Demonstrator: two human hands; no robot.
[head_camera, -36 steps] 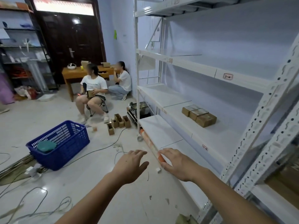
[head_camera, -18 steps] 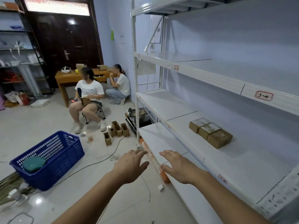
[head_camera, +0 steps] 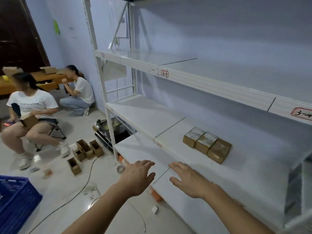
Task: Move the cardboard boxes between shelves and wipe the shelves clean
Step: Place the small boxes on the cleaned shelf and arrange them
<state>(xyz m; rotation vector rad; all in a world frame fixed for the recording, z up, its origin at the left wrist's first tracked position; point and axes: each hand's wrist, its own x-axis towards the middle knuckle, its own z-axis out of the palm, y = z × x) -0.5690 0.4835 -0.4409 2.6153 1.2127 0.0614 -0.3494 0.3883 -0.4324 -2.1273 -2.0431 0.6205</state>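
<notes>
Three small cardboard boxes [head_camera: 207, 144] stand in a row, touching each other, on the middle shelf [head_camera: 148, 115] of a white metal rack. My left hand [head_camera: 137, 177] and my right hand [head_camera: 187, 179] are stretched out side by side, palms down, fingers spread, holding nothing. They hover over the front of the lower shelf [head_camera: 140, 151], well short of the boxes, which sit up and to the right. The upper shelf [head_camera: 194, 80] bears labels reading 3-3 and 3-4. No cloth is visible.
Several open cardboard boxes [head_camera: 85, 152] stand on the floor to the left of the rack. Two people sit there, one on a folding stool [head_camera: 55, 130]. A blue plastic crate [head_camera: 15, 198] sits at the lower left. Cables [head_camera: 81, 188] and a tape roll [head_camera: 120, 169] lie on the floor.
The view has swung right and closer to the rack, so the three boxes now look larger and nearer. Both hands stayed open and empty, reaching further over the lower shelf.
</notes>
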